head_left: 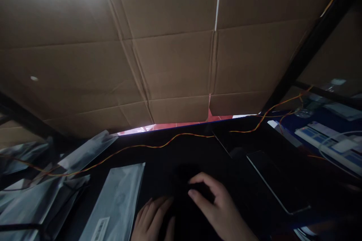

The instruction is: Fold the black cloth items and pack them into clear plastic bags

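Observation:
Both my hands are low in the head view, on a dark black surface (181,158). My left hand (151,220) rests at the bottom edge with its fingers bent and close together around a dark object (183,211) that I cannot make out. My right hand (219,207) lies just right of it, thumb and fingers curled over the same dark thing. A silver-grey flat bag with a white label (118,199) lies right beside my left hand.
A big brown cardboard sheet (169,45) fills the top. Several grey foil bags (42,192) pile at left. An orange-yellow wire (158,145) runs across the table. A dark tablet (278,180) lies right of my hands. White power strips (328,139) sit far right.

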{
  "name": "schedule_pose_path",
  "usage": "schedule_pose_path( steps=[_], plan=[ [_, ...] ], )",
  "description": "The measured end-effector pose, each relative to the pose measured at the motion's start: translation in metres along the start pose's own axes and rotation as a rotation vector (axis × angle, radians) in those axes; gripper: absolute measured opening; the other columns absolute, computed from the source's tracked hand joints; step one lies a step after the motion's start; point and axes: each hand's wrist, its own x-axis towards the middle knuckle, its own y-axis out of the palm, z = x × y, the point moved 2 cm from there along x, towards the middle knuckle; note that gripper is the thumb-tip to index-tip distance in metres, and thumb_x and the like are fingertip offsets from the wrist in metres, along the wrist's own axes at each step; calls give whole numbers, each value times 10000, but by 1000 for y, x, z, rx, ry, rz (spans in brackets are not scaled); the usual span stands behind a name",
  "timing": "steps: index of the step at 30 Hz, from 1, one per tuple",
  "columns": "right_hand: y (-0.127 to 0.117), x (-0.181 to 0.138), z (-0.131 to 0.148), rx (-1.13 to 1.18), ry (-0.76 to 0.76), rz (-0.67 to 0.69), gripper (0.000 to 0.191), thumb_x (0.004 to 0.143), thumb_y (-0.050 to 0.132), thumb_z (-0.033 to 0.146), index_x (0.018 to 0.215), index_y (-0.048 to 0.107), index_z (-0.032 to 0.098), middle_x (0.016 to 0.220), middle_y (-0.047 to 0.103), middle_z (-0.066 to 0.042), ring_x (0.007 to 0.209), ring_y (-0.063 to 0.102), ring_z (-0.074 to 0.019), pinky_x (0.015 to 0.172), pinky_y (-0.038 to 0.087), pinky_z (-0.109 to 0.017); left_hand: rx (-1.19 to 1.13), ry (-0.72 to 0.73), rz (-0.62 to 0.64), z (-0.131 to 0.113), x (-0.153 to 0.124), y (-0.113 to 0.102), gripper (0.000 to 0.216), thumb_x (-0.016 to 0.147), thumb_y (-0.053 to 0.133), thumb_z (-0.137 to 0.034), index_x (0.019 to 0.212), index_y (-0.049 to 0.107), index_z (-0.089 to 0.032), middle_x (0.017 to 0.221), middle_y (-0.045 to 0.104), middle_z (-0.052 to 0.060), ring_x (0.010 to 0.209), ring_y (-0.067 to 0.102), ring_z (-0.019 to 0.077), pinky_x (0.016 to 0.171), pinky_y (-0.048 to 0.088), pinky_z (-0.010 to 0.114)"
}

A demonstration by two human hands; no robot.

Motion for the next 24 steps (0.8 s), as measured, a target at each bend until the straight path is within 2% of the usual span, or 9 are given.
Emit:
schedule_pose_path(
  steps=[4, 8, 10, 12, 14, 17, 19, 21, 24],
  plan=[
    [-33, -10, -16, 315, 236, -128, 414, 904, 773, 627, 1102, 771, 264, 1082, 798, -61, 1066, 752, -283, 930, 609, -367, 1, 9, 39, -18, 22, 3, 409, 964, 646, -366, 1360, 665, -267, 1187, 822, 55, 1030, 811, 277, 867, 675, 425],
    [-59, -20, -43, 276, 380, -255, 540, 791, 851, 687, 1130, 783, 273, 1122, 792, -65, 1130, 733, -315, 954, 604, -384, -38, -39, 67, -22, 27, 2, 320, 889, 636, -189, 1173, 708, -319, 1110, 808, 23, 1011, 797, 277, 862, 663, 437],
    [-64, -23, -47, 200, 381, -259, 522, 812, 836, 676, 1138, 782, 272, 1172, 783, -72, 1182, 717, -321, 980, 597, -379, -67, -93, 59, -23, 25, -2, 291, 925, 591, -161, 1162, 690, -300, 1139, 783, 42, 1016, 784, 248, 855, 665, 396],
    [-61, -24, -46, 162, 351, -212, 479, 856, 805, 650, 1146, 774, 270, 1183, 776, -74, 1191, 715, -318, 983, 599, -376, -103, -182, 16, -26, 26, -8, 300, 972, 580, -195, 1254, 652, -264, 1231, 740, 88, 1085, 762, 240, 880, 670, 371],
    [-52, -24, -43, 166, 310, -151, 421, 898, 780, 604, 1155, 763, 270, 1173, 772, -69, 1185, 720, -308, 986, 601, -376, -134, -225, -22, -33, 33, -13, 459, 958, 631, -247, 1414, 581, -220, 1386, 673, 149, 1216, 722, 271, 941, 670, 391],
    [-42, -23, -40, 178, 261, -116, 359, 915, 772, 547, 1143, 757, 270, 1149, 773, -61, 1171, 727, -296, 1009, 599, -382, -152, -88, 59, -49, 52, -11, 738, 828, 719, -240, 1540, 523, -245, 1458, 658, 156, 1253, 705, 335, 924, 683, 458],
    [-42, -24, -45, 161, 257, -145, 368, 912, 766, 550, 1151, 760, 270, 1166, 778, -69, 1176, 731, -304, 997, 609, -383, -179, 6, 123, -51, 61, -8, 690, 744, 684, -134, 1413, 618, -291, 1289, 747, 91, 1140, 745, 316, 901, 687, 465],
    [-51, -25, -55, 131, 275, -217, 409, 905, 757, 574, 1177, 761, 269, 1215, 782, -84, 1211, 728, -321, 992, 619, -389, -213, 30, 116, -42, 61, -9, 547, 692, 599, -43, 1179, 667, -282, 1093, 766, 45, 1034, 760, 272, 958, 673, 466],
    [-73, -29, -78, 45, 280, -356, 459, 906, 729, 604, 1221, 748, 270, 1268, 778, -101, 1260, 718, -339, 1001, 628, -410, -235, -9, 66, -12, 43, -19, 333, 760, 584, -58, 1021, 614, -264, 1075, 728, 59, 1021, 750, 243, 981, 659, 405]
  ],
)
